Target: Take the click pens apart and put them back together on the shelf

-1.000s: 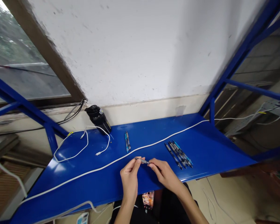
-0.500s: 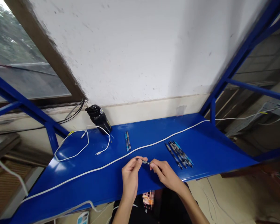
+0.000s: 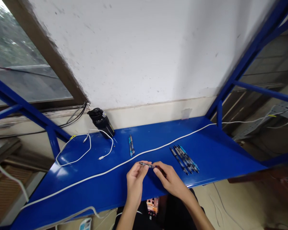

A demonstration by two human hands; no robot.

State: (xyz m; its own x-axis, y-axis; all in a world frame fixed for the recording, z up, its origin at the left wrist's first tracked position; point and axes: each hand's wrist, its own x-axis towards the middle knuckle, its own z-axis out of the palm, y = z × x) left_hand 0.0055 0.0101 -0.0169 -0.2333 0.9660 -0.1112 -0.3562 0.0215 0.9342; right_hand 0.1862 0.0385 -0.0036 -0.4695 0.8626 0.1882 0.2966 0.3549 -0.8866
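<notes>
A slim dark-and-grey pen point(image 3: 149, 165) is held level above the front part of the blue table. My left hand point(image 3: 135, 177) pinches it between thumb and fingers, its dark left end poking past the thumb. At the other end, my right hand point(image 3: 169, 178) has its thumb and fingertips closed about the pen's tip, which they partly hide. Right of my hands, several pens point(image 3: 183, 158) with grey or blue parts lie side by side on the table. Two more pens point(image 3: 131, 145), one of them blue, lie beyond my left hand.
A white cable point(image 3: 100, 173) runs across the blue table point(image 3: 158, 134), passing just behind my hands. At the back left stands a black bottle point(image 3: 101, 122), with a looped white charging cord point(image 3: 73, 162) beside it. Blue metal posts point(image 3: 219, 115) rise at both ends.
The fingers of my right hand have shifted slightly at the pen's right end, and my left hand has moved a touch to the right. The pens on the table are unmoved.
</notes>
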